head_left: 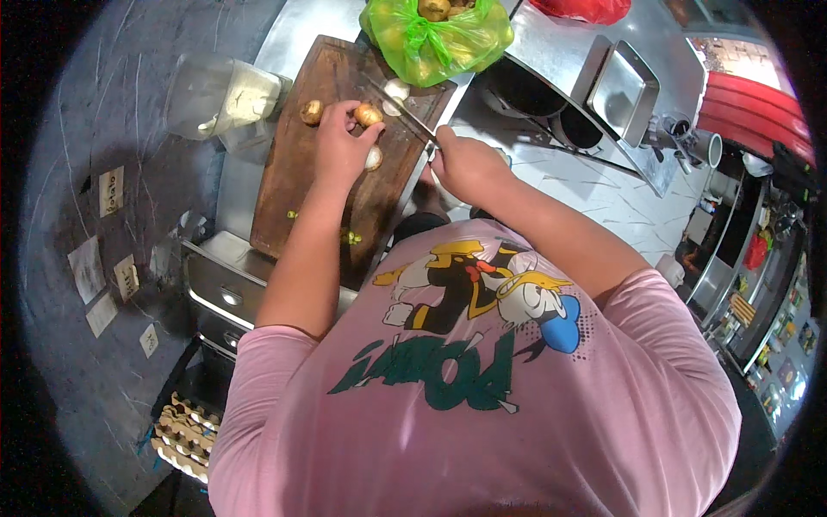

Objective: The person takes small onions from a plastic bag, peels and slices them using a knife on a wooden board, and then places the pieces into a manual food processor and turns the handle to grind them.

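Note:
On a wooden cutting board (284, 189), my left hand (343, 148) grips a brown onion (368, 115) between its fingers. My right hand (465, 164) is closed around the handle of a knife (405, 109), whose blade points up and left, just right of that onion. A second brown onion (311, 112) lies to the left of my left hand. Pale onion pieces (396, 91) sit beyond the blade, and another pale piece (373, 158) is below the held onion. Small green scraps (351, 237) lie on the board's lower part.
A green plastic bag (439, 47) of round produce stands at the board's far end. Left of the board is a translucent container (207, 95). Rightward are a steel tray (620, 90), metal pots and a large red tub (736, 112). Egg cartons (181, 431) are low at left.

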`<state>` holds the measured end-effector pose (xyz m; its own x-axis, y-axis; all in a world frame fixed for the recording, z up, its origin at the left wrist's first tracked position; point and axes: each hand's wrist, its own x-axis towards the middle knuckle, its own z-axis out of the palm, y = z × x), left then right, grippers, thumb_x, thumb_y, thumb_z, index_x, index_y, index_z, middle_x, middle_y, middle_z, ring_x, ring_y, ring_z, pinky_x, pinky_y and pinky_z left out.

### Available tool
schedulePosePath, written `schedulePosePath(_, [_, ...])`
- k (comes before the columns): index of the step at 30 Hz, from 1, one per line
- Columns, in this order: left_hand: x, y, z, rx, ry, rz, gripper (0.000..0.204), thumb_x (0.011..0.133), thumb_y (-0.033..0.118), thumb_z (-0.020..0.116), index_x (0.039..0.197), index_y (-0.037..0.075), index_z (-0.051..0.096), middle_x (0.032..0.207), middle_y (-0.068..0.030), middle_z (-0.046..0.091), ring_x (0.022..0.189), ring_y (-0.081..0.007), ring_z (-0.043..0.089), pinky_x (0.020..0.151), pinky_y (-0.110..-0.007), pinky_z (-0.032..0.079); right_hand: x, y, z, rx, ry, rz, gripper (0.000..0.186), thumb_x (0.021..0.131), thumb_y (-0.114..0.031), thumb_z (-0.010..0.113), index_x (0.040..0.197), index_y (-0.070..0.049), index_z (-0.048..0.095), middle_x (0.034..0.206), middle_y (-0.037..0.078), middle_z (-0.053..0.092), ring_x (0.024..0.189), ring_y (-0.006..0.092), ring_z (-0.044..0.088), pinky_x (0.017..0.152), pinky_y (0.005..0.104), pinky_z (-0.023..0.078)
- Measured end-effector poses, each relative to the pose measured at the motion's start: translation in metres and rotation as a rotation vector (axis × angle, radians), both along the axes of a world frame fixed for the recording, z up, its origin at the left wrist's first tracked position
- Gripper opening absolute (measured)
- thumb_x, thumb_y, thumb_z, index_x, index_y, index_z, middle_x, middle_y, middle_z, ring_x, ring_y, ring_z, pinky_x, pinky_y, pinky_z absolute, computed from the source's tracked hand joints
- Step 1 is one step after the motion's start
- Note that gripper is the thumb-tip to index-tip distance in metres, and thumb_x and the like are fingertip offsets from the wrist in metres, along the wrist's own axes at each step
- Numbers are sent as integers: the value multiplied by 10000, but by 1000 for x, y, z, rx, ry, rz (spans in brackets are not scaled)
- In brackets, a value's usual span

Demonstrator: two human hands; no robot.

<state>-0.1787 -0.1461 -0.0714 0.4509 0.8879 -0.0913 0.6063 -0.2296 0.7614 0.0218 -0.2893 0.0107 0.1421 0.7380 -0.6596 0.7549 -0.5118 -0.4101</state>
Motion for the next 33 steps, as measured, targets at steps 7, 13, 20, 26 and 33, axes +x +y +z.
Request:
schedulePosePath(7, [-3, -2, -5, -28, -18, 49, 581, 837, 224, 987, 1285, 12, 683, 1211, -177, 753, 1088, -290, 767, 972, -409, 620, -5, 3, 3, 104, 65, 70, 311, 1070, -262, 557, 1254, -12, 541, 1034, 294, 768, 993, 495, 760, 899, 607, 589])
schedulePosePath(13, [-2, -2, -3, -27, -44, 42, 555, 842, 209, 982, 1265, 10, 682, 1204, -175, 749, 1091, -299, 764, 972, -419, 620, -3, 4, -4, 128, 11, 90, 301, 1065, -251, 565, 1231, -2, 539, 1007, 299, 766, 963, 493, 763, 866, 618, 595])
schedulePosePath(20, [-2, -1, -2, -7, -34, 20, 562, 841, 208, 984, 1262, -3, 679, 1207, -185, 749, 1086, -308, 774, 964, -421, 626, -2, 4, -5, 124, 50, 94, 306, 1066, -250, 560, 1240, 0, 537, 981, 296, 767, 966, 492, 765, 867, 623, 596])
schedulePosePath(26, [-3, 0, -4, -7, -45, 18, 561, 839, 202, 984, 1260, -10, 681, 1210, -183, 746, 1086, -310, 775, 965, -417, 628, -3, 4, 5, 96, 49, 98, 327, 1071, -248, 541, 1287, -2, 537, 994, 291, 767, 973, 495, 765, 871, 621, 595])
schedulePosePath(33, [-4, 1, -6, 0, -96, 10, 523, 831, 167, 981, 1234, -13, 701, 1236, -166, 735, 1066, -304, 771, 961, -405, 629, -5, 6, -6, 128, 13, 118, 331, 1047, -257, 593, 1234, 10, 540, 963, 297, 757, 954, 504, 750, 837, 618, 579])
